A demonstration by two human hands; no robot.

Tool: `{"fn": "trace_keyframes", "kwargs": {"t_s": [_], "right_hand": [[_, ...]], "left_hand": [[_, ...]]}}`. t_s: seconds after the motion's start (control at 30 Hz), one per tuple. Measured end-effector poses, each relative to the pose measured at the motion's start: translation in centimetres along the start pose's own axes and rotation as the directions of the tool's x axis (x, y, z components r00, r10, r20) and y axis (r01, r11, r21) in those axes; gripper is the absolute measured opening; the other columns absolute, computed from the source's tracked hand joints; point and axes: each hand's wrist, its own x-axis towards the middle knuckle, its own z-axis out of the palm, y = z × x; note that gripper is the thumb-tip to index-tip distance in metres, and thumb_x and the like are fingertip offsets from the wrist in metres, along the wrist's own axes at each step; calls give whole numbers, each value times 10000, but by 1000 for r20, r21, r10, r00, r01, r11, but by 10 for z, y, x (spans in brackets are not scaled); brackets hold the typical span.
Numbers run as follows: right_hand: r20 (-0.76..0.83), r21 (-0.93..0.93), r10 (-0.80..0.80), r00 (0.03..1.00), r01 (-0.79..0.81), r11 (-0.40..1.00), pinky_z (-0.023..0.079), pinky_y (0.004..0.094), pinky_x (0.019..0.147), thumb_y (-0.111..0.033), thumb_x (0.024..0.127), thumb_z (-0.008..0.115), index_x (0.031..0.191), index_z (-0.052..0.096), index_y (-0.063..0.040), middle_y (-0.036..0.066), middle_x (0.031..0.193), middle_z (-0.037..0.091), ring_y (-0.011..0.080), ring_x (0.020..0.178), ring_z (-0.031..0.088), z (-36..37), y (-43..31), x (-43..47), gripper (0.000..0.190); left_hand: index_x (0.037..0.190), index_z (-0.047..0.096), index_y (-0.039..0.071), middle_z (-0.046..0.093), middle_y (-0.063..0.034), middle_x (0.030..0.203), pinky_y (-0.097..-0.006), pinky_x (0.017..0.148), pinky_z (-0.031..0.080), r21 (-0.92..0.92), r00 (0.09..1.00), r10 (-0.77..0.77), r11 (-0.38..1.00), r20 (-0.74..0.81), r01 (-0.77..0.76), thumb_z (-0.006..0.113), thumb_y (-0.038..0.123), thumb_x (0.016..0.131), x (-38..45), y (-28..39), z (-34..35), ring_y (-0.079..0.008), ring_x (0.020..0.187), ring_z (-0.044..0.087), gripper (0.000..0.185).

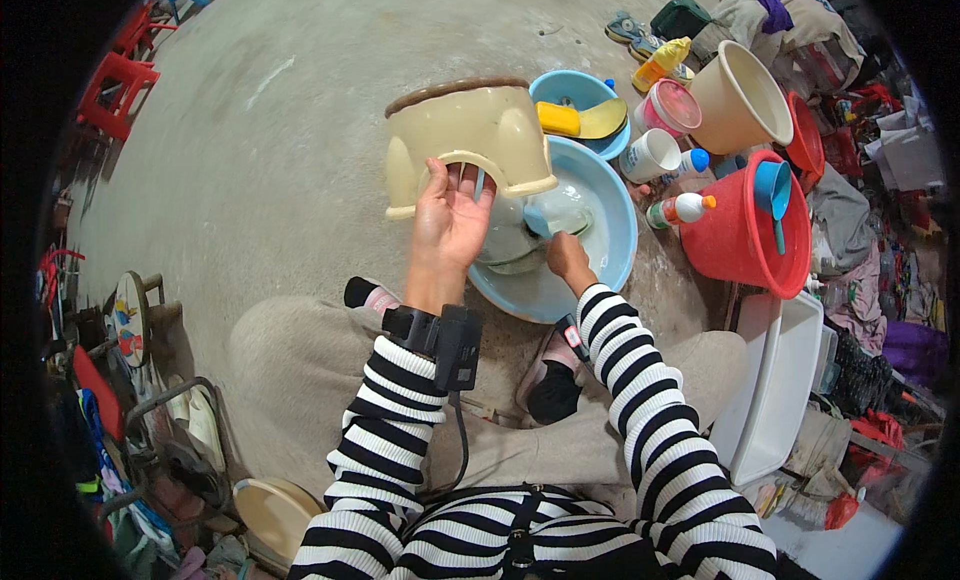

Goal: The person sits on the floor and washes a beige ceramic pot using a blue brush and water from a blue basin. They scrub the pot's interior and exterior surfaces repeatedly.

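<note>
My left hand (450,223) holds up a cream plastic step stool (469,129) with a brown top edge. The palm is turned up and the fingers reach into the arched opening in its side. The stool is tilted above the left part of a light-blue basin (622,250) with water in it. My right hand (568,259) is closed over the basin on a small light-blue tool (535,221), perhaps a scoop or brush. Its handle is hidden by my fingers.
A smaller blue basin (562,81) holds a yellow block (557,119) and a yellow sponge-like piece. To the right stand a white cup (651,156), bottles, a beige bucket (739,92) and a red bucket (739,227) with a blue dipper (772,190). Red stools (112,96) are at far left.
</note>
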Motion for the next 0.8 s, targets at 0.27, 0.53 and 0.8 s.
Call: {"fn": "trace_keyframes", "kwargs": {"t_s": [0.27,0.53,0.8], "right_hand": [[-267,82,-168,949,196,977,504,438,703,-307,860,640,905,701,15,238,803,667,380,790,671,-76,41,-40,331],[-467,375,-93,879,292,880,447,273,606,-171,908,642,984,672,55,70,711,633,98,660,558,-182,34,-155,240],[-548,169,-382,745,545,821,470,286,585,-116,875,671,970,670,47,131,735,656,149,614,597,-186,-36,-180,188]], "left_hand": [[1151,561,67,599,-46,1212,-419,1118,336,22,999,-17,1000,-45,18,555,302,958,1,-10,-7,-218,1221,498,304],[1157,558,88,602,-26,1199,-407,1111,336,61,996,-63,996,61,60,551,320,961,6,-25,-18,-210,1213,501,304],[1140,533,48,586,-58,1149,-382,1044,384,178,995,-77,982,69,64,476,321,1009,2,-38,-9,-203,1120,542,308]]}}
